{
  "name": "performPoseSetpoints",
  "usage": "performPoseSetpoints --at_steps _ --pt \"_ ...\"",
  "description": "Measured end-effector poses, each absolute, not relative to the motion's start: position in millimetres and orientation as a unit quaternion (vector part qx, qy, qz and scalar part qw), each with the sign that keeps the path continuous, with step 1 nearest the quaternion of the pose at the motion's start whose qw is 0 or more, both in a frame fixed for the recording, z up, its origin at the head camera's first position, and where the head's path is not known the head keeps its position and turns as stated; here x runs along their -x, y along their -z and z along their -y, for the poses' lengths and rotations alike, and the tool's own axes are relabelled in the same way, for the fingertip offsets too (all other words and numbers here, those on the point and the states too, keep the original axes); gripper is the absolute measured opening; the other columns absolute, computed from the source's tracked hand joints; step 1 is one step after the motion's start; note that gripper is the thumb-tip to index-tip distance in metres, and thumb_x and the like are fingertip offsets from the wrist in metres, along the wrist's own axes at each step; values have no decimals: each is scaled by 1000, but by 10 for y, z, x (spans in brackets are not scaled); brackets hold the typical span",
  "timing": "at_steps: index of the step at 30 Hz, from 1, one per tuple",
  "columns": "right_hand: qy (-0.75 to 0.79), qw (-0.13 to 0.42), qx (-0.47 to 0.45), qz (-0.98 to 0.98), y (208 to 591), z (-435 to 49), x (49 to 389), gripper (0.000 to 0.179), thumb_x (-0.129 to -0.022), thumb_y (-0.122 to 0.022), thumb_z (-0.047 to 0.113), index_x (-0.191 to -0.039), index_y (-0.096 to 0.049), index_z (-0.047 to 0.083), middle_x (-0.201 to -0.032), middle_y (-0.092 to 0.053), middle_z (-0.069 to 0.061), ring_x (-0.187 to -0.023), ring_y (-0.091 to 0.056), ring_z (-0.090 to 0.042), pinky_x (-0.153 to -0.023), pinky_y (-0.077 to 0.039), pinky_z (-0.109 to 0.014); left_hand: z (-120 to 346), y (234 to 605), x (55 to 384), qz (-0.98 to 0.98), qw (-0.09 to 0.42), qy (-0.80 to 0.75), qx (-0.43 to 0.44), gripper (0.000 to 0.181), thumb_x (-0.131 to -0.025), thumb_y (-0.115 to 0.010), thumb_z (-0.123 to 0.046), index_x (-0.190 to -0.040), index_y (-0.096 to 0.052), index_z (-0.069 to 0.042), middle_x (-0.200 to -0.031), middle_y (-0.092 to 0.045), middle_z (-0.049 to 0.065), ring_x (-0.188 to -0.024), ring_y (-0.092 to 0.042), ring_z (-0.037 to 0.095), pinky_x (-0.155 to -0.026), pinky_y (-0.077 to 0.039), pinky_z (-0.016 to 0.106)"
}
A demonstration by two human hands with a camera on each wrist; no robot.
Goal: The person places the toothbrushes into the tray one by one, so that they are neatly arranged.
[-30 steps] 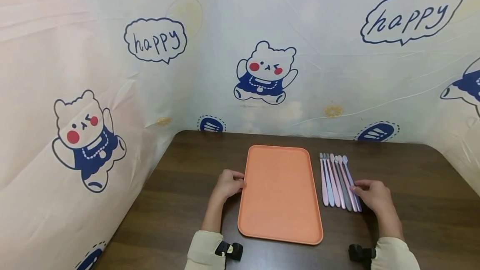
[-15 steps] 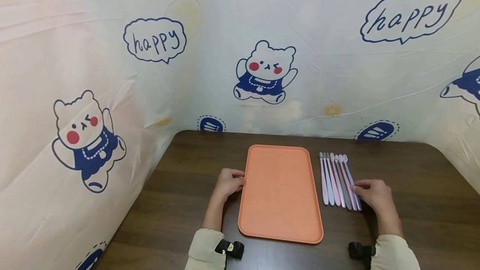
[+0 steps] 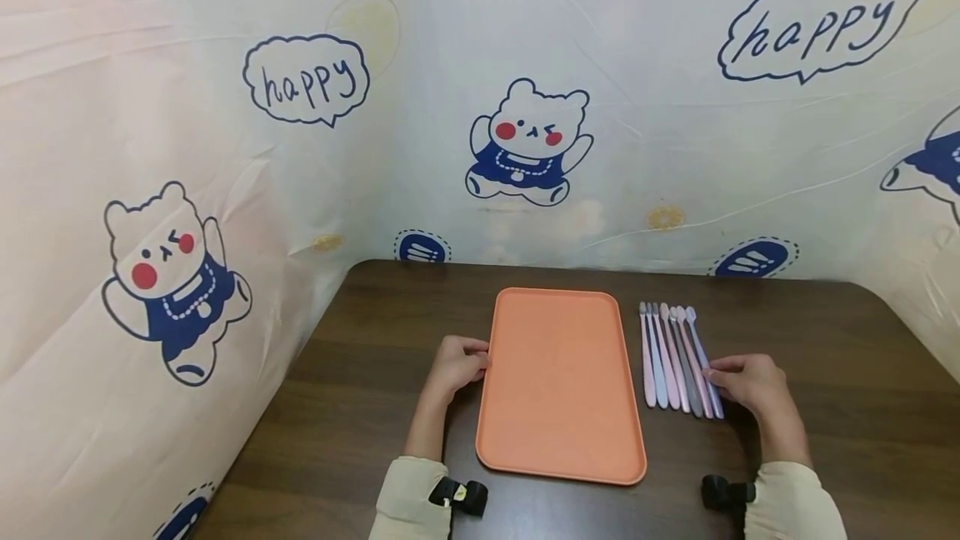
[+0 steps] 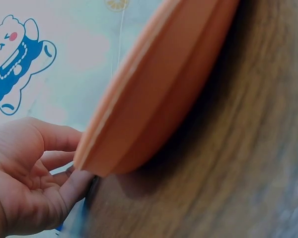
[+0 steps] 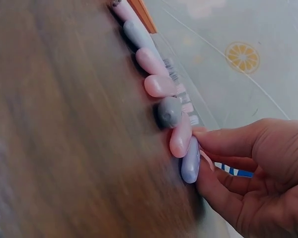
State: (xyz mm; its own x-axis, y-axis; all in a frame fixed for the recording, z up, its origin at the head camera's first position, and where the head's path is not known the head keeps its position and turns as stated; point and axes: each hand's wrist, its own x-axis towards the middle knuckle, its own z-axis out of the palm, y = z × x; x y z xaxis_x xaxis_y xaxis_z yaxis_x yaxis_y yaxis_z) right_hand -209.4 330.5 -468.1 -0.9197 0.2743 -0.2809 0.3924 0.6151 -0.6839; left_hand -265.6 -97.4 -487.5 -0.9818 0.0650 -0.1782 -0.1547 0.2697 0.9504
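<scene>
while the left hand [image 3: 456,367] pinches the left rim of the orange tray [image 3: 558,390], a row of toothbrushes [image 3: 675,361] lies just right of it, the last, a bluish-purple toothbrush [image 5: 190,161], pinched by the right hand [image 3: 753,388].

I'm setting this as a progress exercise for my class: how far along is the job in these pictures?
Looks done: seven toothbrushes lie in a row right of the orange tray. In hand: the left hand grips the tray's left edge, and the right hand pinches the outermost purplish-blue toothbrush. Probably left: letting go, as neither is released yet.
</scene>
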Motion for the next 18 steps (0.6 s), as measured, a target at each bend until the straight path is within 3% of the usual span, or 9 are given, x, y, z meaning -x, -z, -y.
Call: performPoseSetpoints --at_steps 4,12,18 --pt "400 75 -188 -894 4669 -3299 2097 41 -92 -73 19 -117 -68 -13 -100 -72 -25 -75 -63 -12 -63 -56 -25 975 4870 2649 -793 88 -602 28 29 -87 -61 6 -113 -71 13 -107 -72 28 -84 -68 16 -74 -64 34" --pt "369 71 -189 -907 4658 -3257 2075 43 -91 -69 28 -112 -71 -10 -96 -72 -20 -84 -63 -26 -62 -49 -27 990 4852 2631 -795 91 -599 35 29 -87 -61 5 -114 -70 13 -107 -72 27 -82 -67 15 -75 -64 34" --pt "367 69 -189 -908 4680 -3270 2050 44 -91 -68 31 -108 -71 -10 -85 -71 -11 -80 -62 -22 -62 -48 -27 988 4836 2630 -794 88 -602 25 30 -86 -61 7 -113 -70 14 -106 -72 29 -84 -69 18 -75 -64 36"
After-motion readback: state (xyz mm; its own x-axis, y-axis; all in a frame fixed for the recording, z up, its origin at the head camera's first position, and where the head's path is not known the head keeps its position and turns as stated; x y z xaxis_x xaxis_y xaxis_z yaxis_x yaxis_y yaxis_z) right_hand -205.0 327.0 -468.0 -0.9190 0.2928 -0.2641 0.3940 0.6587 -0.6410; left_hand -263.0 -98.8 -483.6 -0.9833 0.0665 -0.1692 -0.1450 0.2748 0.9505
